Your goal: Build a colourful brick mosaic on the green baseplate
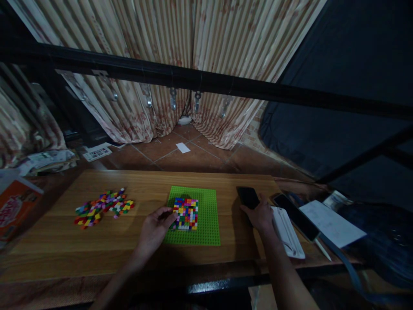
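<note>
A square patch of small multicoloured building bricks sits on a green studded baseplate in the middle of the wooden table. At the left edge of this patch is my left hand, thumb and forefinger brought close together; anything between them is too small to make out. My right hand is to the right of the baseplate, its thumb and fingers around the lower part of a dark, flat, phone-like device. Loose coloured bricks lie in a scattered pile on the left of the table.
Right of my right hand are a white case, another black phone, white paper and a pale pen. An orange box stands at far left. A black bar crosses ahead, before striped curtains.
</note>
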Motion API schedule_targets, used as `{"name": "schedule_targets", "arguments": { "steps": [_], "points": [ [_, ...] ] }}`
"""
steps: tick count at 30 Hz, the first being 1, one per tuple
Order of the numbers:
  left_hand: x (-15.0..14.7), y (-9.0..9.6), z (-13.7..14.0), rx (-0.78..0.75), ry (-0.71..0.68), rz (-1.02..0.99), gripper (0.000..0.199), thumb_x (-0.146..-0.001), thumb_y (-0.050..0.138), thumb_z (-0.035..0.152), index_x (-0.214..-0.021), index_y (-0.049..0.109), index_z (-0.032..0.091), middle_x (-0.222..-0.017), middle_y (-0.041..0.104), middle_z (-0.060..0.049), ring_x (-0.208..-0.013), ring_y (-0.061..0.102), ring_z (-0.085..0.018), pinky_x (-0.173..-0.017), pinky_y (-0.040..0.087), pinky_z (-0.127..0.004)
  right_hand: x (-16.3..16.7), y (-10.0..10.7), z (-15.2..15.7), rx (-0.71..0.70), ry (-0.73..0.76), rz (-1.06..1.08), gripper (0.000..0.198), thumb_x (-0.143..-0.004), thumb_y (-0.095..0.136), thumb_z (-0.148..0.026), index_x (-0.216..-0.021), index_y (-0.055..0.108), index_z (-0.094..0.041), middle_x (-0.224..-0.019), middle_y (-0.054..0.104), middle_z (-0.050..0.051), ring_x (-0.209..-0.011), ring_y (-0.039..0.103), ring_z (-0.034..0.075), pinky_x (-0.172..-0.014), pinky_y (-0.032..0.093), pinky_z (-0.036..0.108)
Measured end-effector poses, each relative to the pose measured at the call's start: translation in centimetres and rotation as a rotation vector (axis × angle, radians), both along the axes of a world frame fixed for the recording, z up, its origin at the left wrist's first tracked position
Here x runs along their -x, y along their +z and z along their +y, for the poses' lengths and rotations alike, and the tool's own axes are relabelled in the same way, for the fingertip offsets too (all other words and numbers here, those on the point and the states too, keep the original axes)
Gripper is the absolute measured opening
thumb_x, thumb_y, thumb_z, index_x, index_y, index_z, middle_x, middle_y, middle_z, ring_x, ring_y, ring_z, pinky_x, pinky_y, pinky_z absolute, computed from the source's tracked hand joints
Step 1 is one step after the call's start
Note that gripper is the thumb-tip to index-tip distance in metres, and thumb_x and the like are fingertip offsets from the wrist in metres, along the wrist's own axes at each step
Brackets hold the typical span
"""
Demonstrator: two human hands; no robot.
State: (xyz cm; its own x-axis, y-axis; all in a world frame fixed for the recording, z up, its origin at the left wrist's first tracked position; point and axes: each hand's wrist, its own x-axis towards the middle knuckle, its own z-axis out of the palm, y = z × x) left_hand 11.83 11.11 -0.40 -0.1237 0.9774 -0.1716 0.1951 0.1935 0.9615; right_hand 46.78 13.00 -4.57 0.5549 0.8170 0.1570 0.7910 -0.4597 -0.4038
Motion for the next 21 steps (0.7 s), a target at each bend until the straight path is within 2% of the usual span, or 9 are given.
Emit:
{"name": "schedule_targets", "arguments": {
  "steps": [5,14,17,21],
  "points": [
    [0.2,-0.1,0.1,-0.006,-0.007,0.008,0.037,-0.061,0.072,0.049,-0.081,0.071,0.018,-0.075,0.073,-0.003,-0.070,0.067,-0.020,-0.064,0.050,-0.027,-0.1,0.0,0.0,0.008,0.011,-0.030,0.097,-0.067,0.069,-0.052,-0.141,0.029,-0.003,-0.131,0.051,0.027,-0.123,0.049,0.038,-0.098,0.037,0.044],
    [0.2,0.3,-0.1,0.011,0.006,0.025,0.037,-0.059,0.073,0.050,-0.079,0.071,0.019,-0.074,0.074,-0.002,-0.070,0.068,-0.021,-0.064,0.051,-0.029,0.5,1.0,-0.2,0.023,0.008,-0.035,0.094,-0.066,0.069,-0.049,-0.140,0.032,-0.003,-0.128,0.053,0.026,-0.119,0.051,0.039,-0.098,0.037,0.047],
    [0.1,0.3,0.0,-0.007,0.012,0.041,0.038,-0.058,0.073,0.052,-0.079,0.071,0.019,-0.075,0.074,-0.003,-0.072,0.068,-0.022,-0.066,0.052,-0.029,0.4,1.7,-0.7,-0.023,0.050,0.016,0.092,-0.068,0.066,-0.052,-0.139,0.035,-0.002,-0.130,0.051,0.027,-0.121,0.049,0.039,-0.099,0.038,0.047],
    [0.2,-0.3,0.1,-0.009,0.003,0.045,0.040,-0.060,0.072,0.052,-0.083,0.072,0.019,-0.077,0.074,-0.003,-0.074,0.068,-0.022,-0.067,0.051,-0.029,-0.9,3.5,-2.1,-0.179,0.100,0.080,0.082,-0.073,0.060,-0.054,-0.136,0.042,-0.004,-0.131,0.051,0.025,-0.120,0.050,0.036,-0.098,0.040,0.047]
  ]
}}
